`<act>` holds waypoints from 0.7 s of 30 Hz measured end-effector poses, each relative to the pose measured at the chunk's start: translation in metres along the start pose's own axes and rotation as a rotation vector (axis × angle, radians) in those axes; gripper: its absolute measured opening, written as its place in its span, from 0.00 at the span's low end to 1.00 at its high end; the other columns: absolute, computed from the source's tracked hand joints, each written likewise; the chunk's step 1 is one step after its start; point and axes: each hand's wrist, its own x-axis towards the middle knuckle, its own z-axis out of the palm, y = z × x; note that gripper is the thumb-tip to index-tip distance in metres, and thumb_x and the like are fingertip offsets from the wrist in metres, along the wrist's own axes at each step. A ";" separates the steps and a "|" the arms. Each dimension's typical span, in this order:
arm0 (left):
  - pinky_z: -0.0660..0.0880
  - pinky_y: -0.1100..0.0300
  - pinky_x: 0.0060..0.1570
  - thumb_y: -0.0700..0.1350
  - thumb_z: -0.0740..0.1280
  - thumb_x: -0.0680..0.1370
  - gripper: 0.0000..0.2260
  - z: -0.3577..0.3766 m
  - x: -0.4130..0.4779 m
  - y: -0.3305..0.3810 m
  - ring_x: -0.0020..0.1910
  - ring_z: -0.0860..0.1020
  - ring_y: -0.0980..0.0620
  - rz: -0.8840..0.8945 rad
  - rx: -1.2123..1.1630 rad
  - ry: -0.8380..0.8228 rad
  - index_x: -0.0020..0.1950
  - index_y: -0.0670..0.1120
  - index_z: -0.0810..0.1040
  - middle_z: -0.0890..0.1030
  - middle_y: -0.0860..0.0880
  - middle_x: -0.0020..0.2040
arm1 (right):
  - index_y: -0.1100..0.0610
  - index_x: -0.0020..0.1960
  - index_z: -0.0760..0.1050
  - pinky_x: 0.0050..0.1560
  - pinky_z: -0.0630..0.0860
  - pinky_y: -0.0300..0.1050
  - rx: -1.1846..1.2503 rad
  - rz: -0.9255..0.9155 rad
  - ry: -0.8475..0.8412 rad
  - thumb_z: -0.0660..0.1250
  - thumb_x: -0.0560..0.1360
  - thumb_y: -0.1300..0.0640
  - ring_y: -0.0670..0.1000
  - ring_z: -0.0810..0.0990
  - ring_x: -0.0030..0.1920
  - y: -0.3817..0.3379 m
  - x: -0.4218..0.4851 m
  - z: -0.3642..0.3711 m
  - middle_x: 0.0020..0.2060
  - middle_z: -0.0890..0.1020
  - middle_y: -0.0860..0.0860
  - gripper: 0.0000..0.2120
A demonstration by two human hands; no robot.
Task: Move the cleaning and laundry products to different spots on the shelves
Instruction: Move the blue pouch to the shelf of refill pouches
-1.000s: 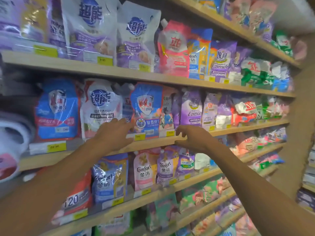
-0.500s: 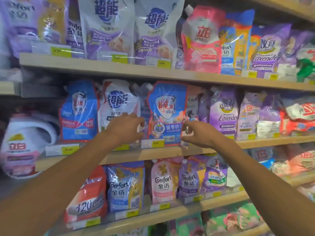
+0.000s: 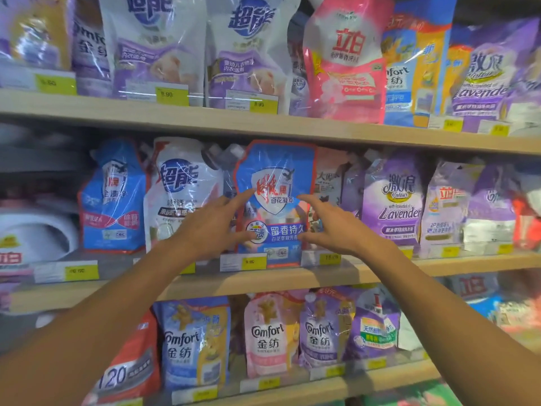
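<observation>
The blue pouch (image 3: 275,200) stands upright at the centre of the frame, on the middle shelf (image 3: 380,271), behind a yellow price tag (image 3: 253,262). Half a second ago both hands sat curled near its lower corners; now they have opened and risen to bracket it. The left hand (image 3: 210,227) and the right hand (image 3: 330,227) each have fingers and thumb spread wide across its edges. Whether they touch the film I cannot tell. This looks like the start of a two-handed grab, so the pouch is not yet moved. A white pouch (image 3: 181,194) stands left of it, a lavender pouch (image 3: 395,200) further right.
</observation>
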 end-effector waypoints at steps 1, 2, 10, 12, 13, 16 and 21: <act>0.70 0.54 0.41 0.68 0.68 0.71 0.41 0.002 0.002 0.000 0.52 0.77 0.47 -0.019 -0.079 -0.054 0.76 0.70 0.45 0.73 0.52 0.58 | 0.39 0.80 0.50 0.51 0.73 0.51 0.018 -0.011 -0.009 0.72 0.74 0.39 0.60 0.78 0.59 0.004 0.004 0.003 0.64 0.76 0.57 0.43; 0.73 0.53 0.45 0.67 0.70 0.71 0.42 0.003 0.003 0.001 0.54 0.77 0.49 -0.031 -0.185 -0.112 0.75 0.71 0.44 0.73 0.52 0.64 | 0.38 0.81 0.46 0.53 0.73 0.52 0.033 -0.022 -0.015 0.73 0.73 0.39 0.60 0.77 0.60 0.008 0.007 0.006 0.66 0.75 0.57 0.46; 0.72 0.75 0.56 0.43 0.78 0.71 0.46 0.026 0.012 0.019 0.65 0.71 0.62 0.005 -0.561 -0.200 0.78 0.65 0.53 0.64 0.58 0.73 | 0.36 0.81 0.45 0.53 0.75 0.49 0.331 -0.114 -0.001 0.79 0.71 0.49 0.51 0.76 0.52 0.023 0.033 0.036 0.63 0.72 0.54 0.53; 0.75 0.63 0.61 0.40 0.78 0.71 0.45 0.030 0.014 0.025 0.70 0.69 0.56 -0.044 -0.641 -0.161 0.78 0.64 0.56 0.63 0.55 0.77 | 0.35 0.80 0.50 0.53 0.75 0.44 0.463 -0.134 0.008 0.80 0.70 0.52 0.45 0.75 0.53 0.024 0.035 0.045 0.63 0.72 0.51 0.51; 0.76 0.62 0.61 0.38 0.78 0.71 0.45 0.030 0.015 0.027 0.71 0.69 0.55 -0.060 -0.664 -0.142 0.78 0.63 0.58 0.63 0.55 0.77 | 0.34 0.79 0.52 0.50 0.74 0.39 0.514 -0.151 0.008 0.80 0.70 0.53 0.37 0.74 0.52 0.025 0.034 0.048 0.61 0.73 0.46 0.50; 0.74 0.65 0.59 0.39 0.78 0.71 0.45 0.032 0.012 0.034 0.70 0.68 0.57 -0.081 -0.549 -0.056 0.78 0.65 0.58 0.66 0.56 0.75 | 0.32 0.78 0.56 0.45 0.68 0.35 0.547 -0.184 0.067 0.80 0.70 0.52 0.30 0.71 0.45 0.025 0.030 0.057 0.49 0.69 0.35 0.47; 0.75 0.62 0.49 0.42 0.76 0.73 0.48 0.033 0.001 0.047 0.56 0.76 0.53 -0.076 -0.278 0.070 0.75 0.74 0.48 0.76 0.52 0.58 | 0.34 0.78 0.58 0.45 0.67 0.34 0.533 -0.222 0.186 0.78 0.72 0.56 0.32 0.70 0.48 0.019 0.018 0.059 0.49 0.69 0.38 0.45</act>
